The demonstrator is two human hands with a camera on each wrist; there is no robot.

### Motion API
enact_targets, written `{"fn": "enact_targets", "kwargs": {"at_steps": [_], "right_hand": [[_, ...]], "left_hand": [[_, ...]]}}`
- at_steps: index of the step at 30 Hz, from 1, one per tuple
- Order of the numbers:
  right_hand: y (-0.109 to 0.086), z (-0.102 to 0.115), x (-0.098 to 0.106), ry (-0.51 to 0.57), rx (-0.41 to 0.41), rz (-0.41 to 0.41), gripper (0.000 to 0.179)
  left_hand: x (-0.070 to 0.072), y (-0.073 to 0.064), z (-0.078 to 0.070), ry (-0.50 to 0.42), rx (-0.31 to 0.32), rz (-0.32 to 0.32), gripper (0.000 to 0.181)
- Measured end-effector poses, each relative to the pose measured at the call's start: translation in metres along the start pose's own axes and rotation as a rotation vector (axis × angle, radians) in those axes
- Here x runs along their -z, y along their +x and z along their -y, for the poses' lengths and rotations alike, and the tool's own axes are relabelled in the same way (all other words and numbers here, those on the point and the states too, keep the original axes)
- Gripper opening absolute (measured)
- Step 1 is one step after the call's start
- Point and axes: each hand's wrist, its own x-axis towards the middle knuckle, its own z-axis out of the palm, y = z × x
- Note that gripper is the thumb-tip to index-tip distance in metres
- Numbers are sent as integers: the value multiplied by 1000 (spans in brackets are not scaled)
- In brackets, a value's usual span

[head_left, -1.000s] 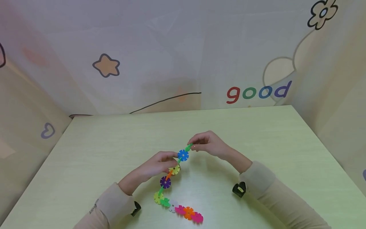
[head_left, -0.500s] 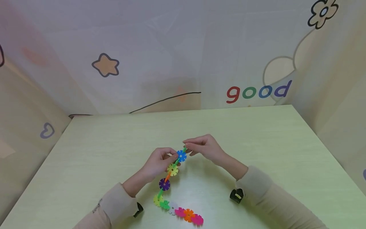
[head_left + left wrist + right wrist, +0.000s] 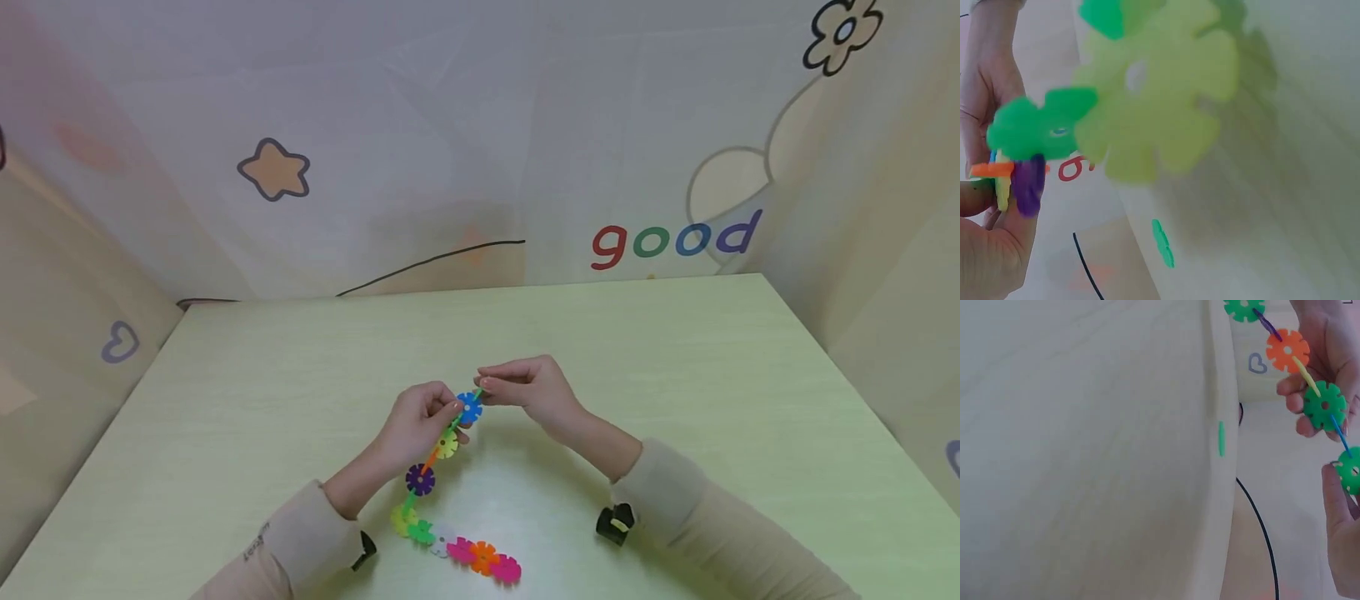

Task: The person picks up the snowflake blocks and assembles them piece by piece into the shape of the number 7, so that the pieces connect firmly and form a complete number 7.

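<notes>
A chain of notched plastic flower discs, in several colours, runs between and below the hands. In the head view, my left hand [image 3: 417,423] pinches it around the blue disc [image 3: 471,408]. My right hand [image 3: 542,396] pinches the green end disc [image 3: 1349,471], which sits edge-on beyond the blue one. Down from the left fingers follow a yellow disc [image 3: 447,444], a purple disc [image 3: 420,480] and a second yellow disc [image 3: 1154,94]. The chain's tail turns right, ending in a pink disc [image 3: 506,569].
The pale table [image 3: 300,358] meets a printed cloth backdrop [image 3: 420,150] at its back edge. Cloth also flanks both sides. A thin green shape [image 3: 1163,244] shows near the table edge in the left wrist view. A black band [image 3: 617,523] hangs at the right cuff.
My right hand has come left and slightly down with the green end disc. My left thumb has moved up onto the chain by the blue disc. The tail has shifted slightly left.
</notes>
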Motion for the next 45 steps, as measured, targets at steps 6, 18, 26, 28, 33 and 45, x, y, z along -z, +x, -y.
{"fn": "enact_targets", "kwargs": {"at_steps": [6, 18, 26, 28, 33, 45], "right_hand": [[-1, -5, -11, 75, 6, -61, 27], [3, -10, -11, 57, 12, -23, 29], [14, -8, -7, -90, -26, 16, 29], [20, -8, -6, -148, -64, 20, 28], [33, -14, -6, -273, -170, 69, 28], [58, -29, -13, -494, -179, 148, 31]], "left_hand": [[0, -2, 2, -22, 6, -35, 12], [7, -1, 5, -55, 35, 6, 16], [18, -4, 9, -57, 64, 7, 16], [21, -6, 11, -85, 74, -5, 16], [29, -12, 15, -192, 88, -38, 18], [46, -26, 16, -211, 160, -126, 20]]}}
